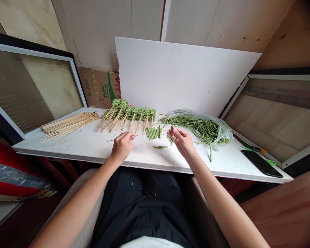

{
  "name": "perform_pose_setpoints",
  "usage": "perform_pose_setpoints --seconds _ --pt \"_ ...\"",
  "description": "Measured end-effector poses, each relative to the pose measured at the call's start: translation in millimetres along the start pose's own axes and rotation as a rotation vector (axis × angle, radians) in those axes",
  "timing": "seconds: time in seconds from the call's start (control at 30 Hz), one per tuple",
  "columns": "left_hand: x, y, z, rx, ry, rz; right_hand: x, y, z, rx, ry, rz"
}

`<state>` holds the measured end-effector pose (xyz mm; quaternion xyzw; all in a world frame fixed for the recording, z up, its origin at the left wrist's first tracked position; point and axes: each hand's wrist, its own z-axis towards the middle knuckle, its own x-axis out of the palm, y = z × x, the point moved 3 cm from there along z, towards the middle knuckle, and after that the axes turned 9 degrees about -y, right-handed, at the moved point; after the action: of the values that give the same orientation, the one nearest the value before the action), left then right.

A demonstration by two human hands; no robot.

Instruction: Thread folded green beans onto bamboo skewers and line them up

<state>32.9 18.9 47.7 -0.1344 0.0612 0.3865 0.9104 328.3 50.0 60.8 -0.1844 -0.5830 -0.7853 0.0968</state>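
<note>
My left hand (122, 146) is closed around a thin wooden skewer (140, 134), which points to the right above the table. Several cut green bean pieces (152, 133) sit side by side across the skewer. At the skewer's right tip, my right hand (181, 139) pinches a short green bean piece (172, 129) between thumb and fingers. A few loose bean pieces (160, 147) lie on the white table below, and some more are partly hidden behind my right hand.
Finished bean skewers (134, 113) are piled at the back, left of bare skewers' right end. Bare skewers (69, 124) lie at left. A plastic bag of long beans (204, 129) is at right, near a black phone (261, 163). A cardboard box (99, 88) and white board (181, 75) stand behind.
</note>
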Motion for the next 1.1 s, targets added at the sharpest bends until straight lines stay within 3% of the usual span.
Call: perform_pose_setpoints --seconds 0.3,0.57,0.77,1.1 --pt "0.8 4 -2 -0.023 0.020 0.007 0 -7 0 0.082 0.000 -0.016" --pt "-1.9 3 -1 0.041 0.033 0.031 3 -4 -2 -0.011 0.045 -0.089" --pt "-3.2 1 1 0.098 0.025 0.070 0 -6 -3 -0.068 -0.006 -0.168" --pt "-1.1 0 0 0.056 0.074 0.098 -3 -15 -5 -0.124 -0.069 -0.242"
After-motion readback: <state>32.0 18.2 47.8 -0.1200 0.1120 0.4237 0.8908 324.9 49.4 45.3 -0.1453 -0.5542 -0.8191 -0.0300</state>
